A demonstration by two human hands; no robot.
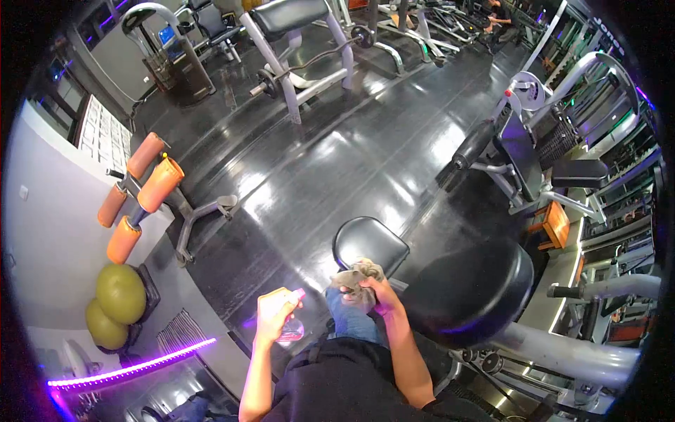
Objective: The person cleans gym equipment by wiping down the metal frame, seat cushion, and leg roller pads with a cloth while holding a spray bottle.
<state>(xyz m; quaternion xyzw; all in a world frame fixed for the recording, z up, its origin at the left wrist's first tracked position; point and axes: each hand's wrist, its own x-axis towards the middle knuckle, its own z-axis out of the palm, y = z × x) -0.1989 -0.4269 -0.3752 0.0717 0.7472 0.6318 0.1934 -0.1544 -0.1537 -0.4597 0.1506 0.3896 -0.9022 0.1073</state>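
Observation:
My left hand [273, 313] is closed around a spray bottle [292, 330] with a pink top and a clear body. The fingers cover most of its neck. In my right hand [380, 292] is a crumpled grey-brown cloth [357, 283], bunched up between the fingers. The cloth is in front of the near edge of a black padded seat [370, 243]; whether it touches the seat I cannot tell. To the right of my right hand is a large black round pad [467, 292] on a grey metal arm.
A stand with orange foam rollers [160, 184] and green exercise balls [121, 292] are at the left. Ahead stands a bench with a curl bar [316, 63]. Gym machines [520, 151] and a small wooden stool [552, 225] are at the right. A person [499, 24] sits far back.

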